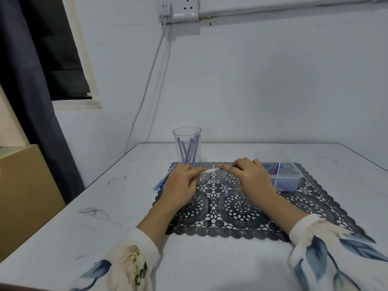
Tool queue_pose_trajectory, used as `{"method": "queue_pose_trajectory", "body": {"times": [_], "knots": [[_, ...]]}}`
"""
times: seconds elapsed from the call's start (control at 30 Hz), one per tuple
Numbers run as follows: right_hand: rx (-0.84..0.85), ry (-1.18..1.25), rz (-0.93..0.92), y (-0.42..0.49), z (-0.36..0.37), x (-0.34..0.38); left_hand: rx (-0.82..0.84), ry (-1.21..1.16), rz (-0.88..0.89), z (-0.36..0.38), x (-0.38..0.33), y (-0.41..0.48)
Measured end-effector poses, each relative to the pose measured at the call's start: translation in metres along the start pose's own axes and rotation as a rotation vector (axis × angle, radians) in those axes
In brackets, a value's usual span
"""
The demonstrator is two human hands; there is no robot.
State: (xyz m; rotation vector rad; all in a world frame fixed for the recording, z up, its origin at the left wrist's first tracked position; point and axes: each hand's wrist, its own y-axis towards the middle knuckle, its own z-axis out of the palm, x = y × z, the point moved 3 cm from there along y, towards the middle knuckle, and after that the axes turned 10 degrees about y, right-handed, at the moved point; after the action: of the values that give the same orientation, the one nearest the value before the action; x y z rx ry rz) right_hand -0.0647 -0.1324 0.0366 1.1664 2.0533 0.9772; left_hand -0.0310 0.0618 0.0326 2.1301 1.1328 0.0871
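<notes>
Both hands meet over a black lace placemat (237, 208) on the white table. My left hand (182, 182) and my right hand (249, 175) each pinch one end of a thin clear pen (211, 170) held level just above the mat. A small blue cap (226, 193) lies on the mat below the pen. Behind my left hand stands a clear plastic cup (186, 147) with several blue pens upright in it. Beside my left hand, blue pens (162, 181) lie at the mat's left edge.
A clear divided plastic box (279, 172) holding blue and red pens sits on the mat behind my right hand. A white wall with a socket and cable (151, 80) stands behind the table. A cardboard box (25, 196) and dark curtain are at the left.
</notes>
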Motion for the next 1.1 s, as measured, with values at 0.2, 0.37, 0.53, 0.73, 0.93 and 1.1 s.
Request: {"method": "queue_pose_trajectory", "body": {"times": [0.2,0.37,0.53,0.73,0.93,1.1], "knots": [[-0.021,0.008,-0.029,-0.0007,0.0017,0.0007,-0.016,0.002,0.021,-0.0018,-0.0014,0.0000],[0.005,0.030,-0.005,-0.0018,0.0028,-0.0017,-0.012,0.038,0.037,-0.0017,-0.0019,-0.0003],[0.022,0.072,-0.002,-0.0002,0.0034,0.0005,-0.034,0.060,0.072,-0.0026,-0.0064,-0.0004],[0.053,0.124,0.103,-0.0009,0.0026,0.0036,-0.025,0.065,0.089,-0.0015,-0.0077,0.0000],[0.019,0.038,0.287,-0.0012,-0.0008,0.0000,-0.037,0.073,0.086,-0.0022,-0.0082,0.0007],[0.040,-0.012,0.371,-0.0016,-0.0018,-0.0010,-0.034,0.080,0.081,-0.0022,-0.0074,0.0009]]}}
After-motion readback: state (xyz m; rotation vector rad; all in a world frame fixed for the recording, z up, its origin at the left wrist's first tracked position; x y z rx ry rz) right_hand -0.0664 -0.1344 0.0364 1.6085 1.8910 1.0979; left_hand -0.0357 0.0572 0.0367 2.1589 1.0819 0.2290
